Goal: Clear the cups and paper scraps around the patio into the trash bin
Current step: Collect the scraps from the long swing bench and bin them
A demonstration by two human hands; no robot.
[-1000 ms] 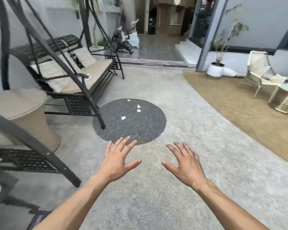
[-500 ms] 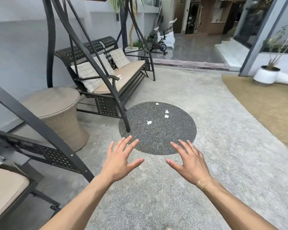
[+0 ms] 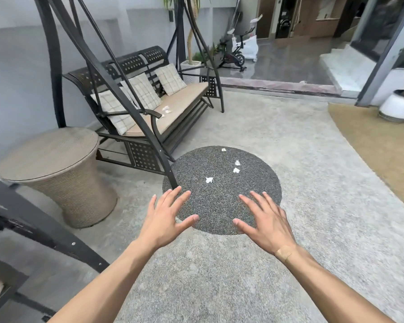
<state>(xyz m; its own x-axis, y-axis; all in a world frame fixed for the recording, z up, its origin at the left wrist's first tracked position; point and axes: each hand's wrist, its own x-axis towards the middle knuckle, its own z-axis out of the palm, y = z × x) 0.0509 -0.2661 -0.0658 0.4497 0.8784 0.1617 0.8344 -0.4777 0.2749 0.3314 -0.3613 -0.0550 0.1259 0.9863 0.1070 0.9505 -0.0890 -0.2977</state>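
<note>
Both hands, left hand (image 3: pixel 166 220) and right hand (image 3: pixel 265 223), hover with fingers spread and released, grasping nothing, above the near edge of a dark gravel circle (image 3: pixel 254 197) in the pale patio floor (image 3: pixel 313 159). Four paper scraps (image 3: pixel 209 180) lie toward its far edge; more (image 3: pixel 166 109) on the swing bench (image 3: pixel 173 106) seat. Floor lies open rightward.

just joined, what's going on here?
A person is out on a patio with both hands empty: left hand and right hand are spread open in front, holding nothing. Four paper scraps lie on the dark round gravel patch ahead, more on the swing bench cushion. No cups or trash bin in view.
</note>
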